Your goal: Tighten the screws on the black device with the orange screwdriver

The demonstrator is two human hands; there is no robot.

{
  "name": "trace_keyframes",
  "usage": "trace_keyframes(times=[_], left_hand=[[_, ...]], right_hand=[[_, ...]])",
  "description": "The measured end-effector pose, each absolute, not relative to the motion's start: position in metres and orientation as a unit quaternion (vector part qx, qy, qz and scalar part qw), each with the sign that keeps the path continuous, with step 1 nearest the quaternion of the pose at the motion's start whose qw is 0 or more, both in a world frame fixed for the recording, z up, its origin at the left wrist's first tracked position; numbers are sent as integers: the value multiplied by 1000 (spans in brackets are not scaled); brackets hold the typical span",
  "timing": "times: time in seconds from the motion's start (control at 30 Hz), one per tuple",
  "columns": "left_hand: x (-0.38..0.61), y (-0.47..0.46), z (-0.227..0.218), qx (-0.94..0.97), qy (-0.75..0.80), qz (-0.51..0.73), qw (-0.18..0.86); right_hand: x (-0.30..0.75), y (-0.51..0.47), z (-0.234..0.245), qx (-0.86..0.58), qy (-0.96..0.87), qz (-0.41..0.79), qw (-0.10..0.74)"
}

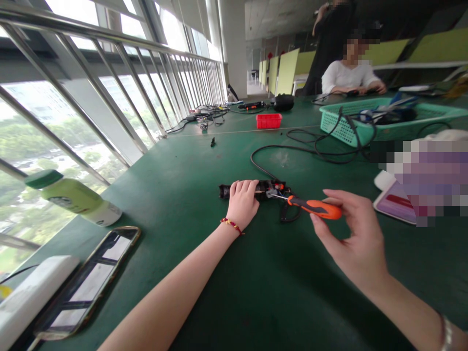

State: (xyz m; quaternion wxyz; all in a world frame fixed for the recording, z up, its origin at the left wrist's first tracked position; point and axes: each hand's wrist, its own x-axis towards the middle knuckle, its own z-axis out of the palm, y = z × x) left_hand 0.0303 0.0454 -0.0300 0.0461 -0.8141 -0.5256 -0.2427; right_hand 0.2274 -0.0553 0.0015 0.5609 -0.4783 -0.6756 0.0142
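My left hand (pixel 242 201) lies closed over a black device (pixel 268 188) with red parts and a cable, pressing it onto the green table (pixel 204 165). In my right hand (pixel 353 234), an orange-handled screwdriver (pixel 315 206) is pinched between the fingertips. Its thin metal tip points left and touches the device beside my left fingers. A beaded bracelet (pixel 231 224) circles my left wrist.
A phone (pixel 89 280), a white-green bottle (pixel 73 196) and a white box (pixel 29 297) lie at the near left by the window railing. A teal basket (pixel 369 124) with cables, a red box (pixel 268 120) and black cables (pixel 314 146) sit farther off. A person in white sits at the far end.
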Motion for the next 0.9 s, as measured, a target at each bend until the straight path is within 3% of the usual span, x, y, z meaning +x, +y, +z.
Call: trace_keyframes(times=[0.23,0.43,0.63,0.8,0.9], left_hand=[[30,44,-29,-812,-532,-236,44],[30,44,-29,-814,-526,-242,48],[30,45,-30,-811,-532,-240,39],[30,45,-31,-813,-527,-243,49],[30,46,-31,-813,-526,-243,50]], right_hand=[[229,-56,7,-518,-701,50,487],[232,-52,4,-487,-676,10,553],[231,-56,5,-514,-707,42,484],[230,-54,4,-489,-685,-11,540],[230,-55,4,-487,-692,-11,532]])
